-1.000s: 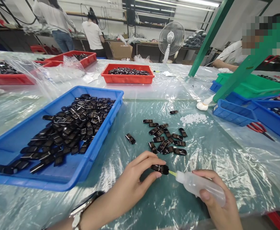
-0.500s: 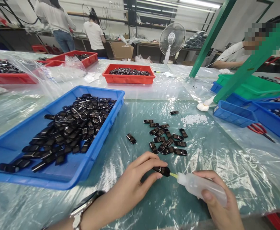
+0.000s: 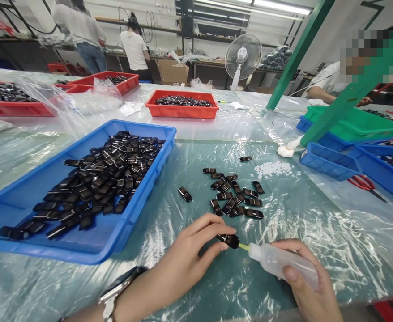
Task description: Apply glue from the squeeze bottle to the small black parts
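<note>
Between thumb and fingers, my left hand (image 3: pixel 196 250) pinches a small glossy black part (image 3: pixel 229 240) with rounded ends, just above the plastic-covered table. My right hand (image 3: pixel 312 277) is wrapped round a translucent squeeze bottle (image 3: pixel 284 261), tilted sideways. The bottle's thin yellowish nozzle (image 3: pixel 244 246) meets the right end of the black part. Beyond my hands lies a loose group of similar black parts (image 3: pixel 232 197). A scatter of small white pieces (image 3: pixel 273 169) sits behind them to the right.
A blue tray (image 3: pixel 139 197) heaped with black parts stands at left. Red trays (image 3: pixel 183 112) line the back. At right are a small blue bin (image 3: pixel 331 163), red-handled pliers (image 3: pixel 362 182), a green post (image 3: pixel 344 98) and a co-worker (image 3: pixel 324 85). Two people stand in the background.
My hands, the black part and the bottle keep almost the same positions. The view has shifted slightly. The co-worker at right has moved, and a hand now shows beyond the post.
</note>
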{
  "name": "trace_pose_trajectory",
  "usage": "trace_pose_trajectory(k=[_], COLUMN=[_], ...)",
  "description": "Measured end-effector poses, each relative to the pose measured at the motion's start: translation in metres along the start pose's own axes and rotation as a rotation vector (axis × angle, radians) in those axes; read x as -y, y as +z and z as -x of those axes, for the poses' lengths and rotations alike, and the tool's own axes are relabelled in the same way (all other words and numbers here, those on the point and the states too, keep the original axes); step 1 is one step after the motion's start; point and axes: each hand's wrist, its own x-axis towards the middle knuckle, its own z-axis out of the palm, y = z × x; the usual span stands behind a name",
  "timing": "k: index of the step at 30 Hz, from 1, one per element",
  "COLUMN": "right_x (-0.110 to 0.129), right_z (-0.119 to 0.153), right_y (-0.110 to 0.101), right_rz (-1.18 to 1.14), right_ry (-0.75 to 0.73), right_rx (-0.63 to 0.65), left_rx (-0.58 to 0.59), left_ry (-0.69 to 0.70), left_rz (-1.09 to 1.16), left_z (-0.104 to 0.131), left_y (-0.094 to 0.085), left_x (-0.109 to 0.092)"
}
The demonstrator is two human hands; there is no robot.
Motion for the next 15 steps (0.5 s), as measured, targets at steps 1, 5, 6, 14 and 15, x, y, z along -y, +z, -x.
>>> trace_pose_trajectory(k=[1,5,6,14,15], right_x=[0.0006,0.0032,0.0035,0.0016,0.0013], right_z=[0.0002,0.0011,0.0013,0.0005,0.0002], right_y=[0.0003,0.0014,0.0017,0.0014,0.0010], right_rz=[-0.005,-0.001,0.001,-0.015,-0.011], right_ry=[-0.003,0.008,0.012,0.022,0.024], right_rx=[-0.005,-0.016,-0.017,-0.006,-0.005], left_rx=[-0.002,0.000,0.004,0.014,0.013], left_ry=[0.001,-0.004,-0.008,-0.008,-0.005], left_rz=[-0.002,-0.008,-0.009,-0.029,-0.031], left_z=[0.0000,0.0003,0.0004,0.0004,0.0003], left_y=[0.0001,-0.0001,-0.0002,-0.0002,-0.0002], left_x=[0.0000,-0.0007,-0.0008,-0.0009,-0.0008])
